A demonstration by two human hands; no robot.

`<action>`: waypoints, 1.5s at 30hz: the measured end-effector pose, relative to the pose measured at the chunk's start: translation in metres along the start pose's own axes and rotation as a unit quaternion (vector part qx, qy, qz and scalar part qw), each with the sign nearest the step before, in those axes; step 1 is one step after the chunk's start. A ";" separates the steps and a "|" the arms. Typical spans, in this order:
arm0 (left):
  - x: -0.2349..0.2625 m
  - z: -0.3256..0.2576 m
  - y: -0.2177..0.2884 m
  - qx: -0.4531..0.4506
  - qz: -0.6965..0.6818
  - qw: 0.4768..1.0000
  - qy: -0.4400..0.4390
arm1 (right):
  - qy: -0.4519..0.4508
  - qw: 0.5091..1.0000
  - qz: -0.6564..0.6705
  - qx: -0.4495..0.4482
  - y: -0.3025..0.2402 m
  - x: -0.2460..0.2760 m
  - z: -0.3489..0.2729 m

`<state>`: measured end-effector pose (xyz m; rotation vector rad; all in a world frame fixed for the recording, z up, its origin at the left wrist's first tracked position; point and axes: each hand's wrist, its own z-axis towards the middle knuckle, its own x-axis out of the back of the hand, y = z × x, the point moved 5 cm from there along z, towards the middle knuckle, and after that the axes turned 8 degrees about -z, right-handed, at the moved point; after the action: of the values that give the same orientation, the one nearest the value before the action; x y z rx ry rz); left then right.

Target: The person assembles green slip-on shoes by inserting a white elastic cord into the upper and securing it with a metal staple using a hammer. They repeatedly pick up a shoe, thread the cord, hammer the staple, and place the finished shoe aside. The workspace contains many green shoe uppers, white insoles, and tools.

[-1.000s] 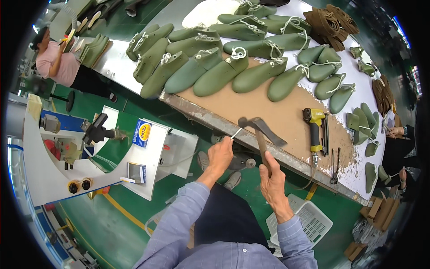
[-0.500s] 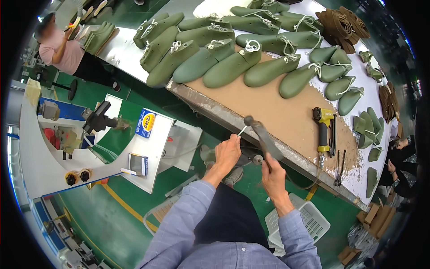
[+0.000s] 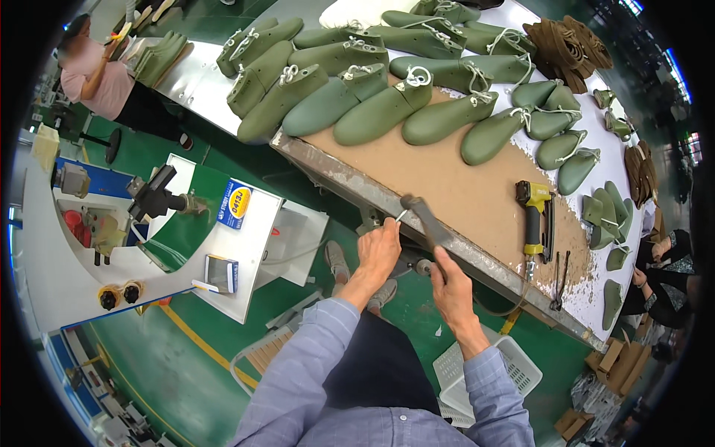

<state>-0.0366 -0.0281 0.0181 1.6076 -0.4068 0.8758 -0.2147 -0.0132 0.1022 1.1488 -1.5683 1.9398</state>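
My right hand (image 3: 453, 289) is closed around the lower end of a hammer (image 3: 426, 222) with a dark head, held at the near edge of the workbench (image 3: 417, 167). Pinched in the fingers of my left hand (image 3: 378, 252) is a thin, pale metal rod (image 3: 403, 216); its lower part is hidden in the grip. The rod's upper end points up close beside the hammer head, and I cannot tell whether they touch. Beyond both hands, several green shoe lasts (image 3: 380, 112) with white cord loops lie on the bench.
On the bench at right lie a yellow-and-black air stapler (image 3: 532, 216) and a dark, thin-handled tool (image 3: 561, 279). Brown material (image 3: 570, 48) is piled at the far right. A white machine table (image 3: 246, 290) stands left, white baskets (image 3: 514, 365) low right. Other people are at both sides.
The hammer has shifted slightly left and looks less blurred, its head still near the rod. The left hand keeps its pinch. The whole view has drifted a little.
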 end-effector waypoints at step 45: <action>0.012 0.003 -0.001 0.106 -0.083 0.989 -0.061 | 0.030 0.998 -0.001 0.055 -0.001 -0.014 -0.001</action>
<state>-0.0272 -0.0279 0.0266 1.8677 -0.2656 0.7143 -0.2061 -0.0090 0.0913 1.1242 -1.4448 2.0616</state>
